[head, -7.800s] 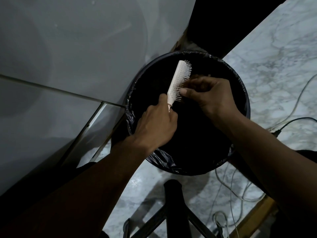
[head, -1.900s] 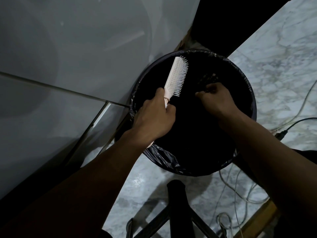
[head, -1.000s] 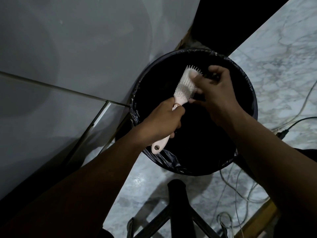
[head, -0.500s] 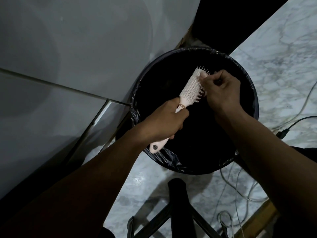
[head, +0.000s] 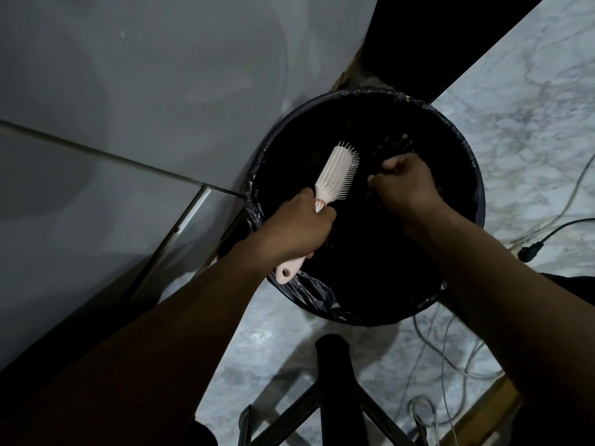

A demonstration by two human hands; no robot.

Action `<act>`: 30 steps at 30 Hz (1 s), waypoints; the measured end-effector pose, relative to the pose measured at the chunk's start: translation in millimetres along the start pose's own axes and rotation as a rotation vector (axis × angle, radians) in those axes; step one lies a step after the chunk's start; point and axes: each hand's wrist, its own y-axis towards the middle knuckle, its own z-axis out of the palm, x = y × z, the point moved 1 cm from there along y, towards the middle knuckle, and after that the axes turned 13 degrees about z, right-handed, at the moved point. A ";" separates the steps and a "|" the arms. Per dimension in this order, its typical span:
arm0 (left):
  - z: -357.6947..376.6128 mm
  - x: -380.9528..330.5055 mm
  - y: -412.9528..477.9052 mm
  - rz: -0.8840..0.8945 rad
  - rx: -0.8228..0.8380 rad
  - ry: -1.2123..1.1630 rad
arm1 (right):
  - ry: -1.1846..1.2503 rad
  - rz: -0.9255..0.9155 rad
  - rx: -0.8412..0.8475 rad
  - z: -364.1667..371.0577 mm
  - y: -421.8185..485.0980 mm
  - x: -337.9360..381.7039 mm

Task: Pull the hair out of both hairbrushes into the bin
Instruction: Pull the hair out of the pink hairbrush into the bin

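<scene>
Your left hand [head: 297, 226] grips the pink hairbrush [head: 335, 175] by its handle over the bin [head: 476, 201], your right hand [head: 406, 185] pinched shut beside it, so loosen those fingers low inside the bin.

— Dim in here, isn't it? That grey wall [head: 145, 75] fills the left, with 1 pale seam running across it.

— And the floor [head: 531, 107] is white marble with grey veins. Thin cables [head: 450, 355] trail over it at right, near a black plug [head: 528, 251]. A black stand [head: 335, 381] rises at the bottom.
</scene>
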 end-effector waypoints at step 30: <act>-61.7 -154.8 -148.0 0.313 -0.511 0.391 | -0.536 -0.547 0.074 -111.2 -201.4 116.6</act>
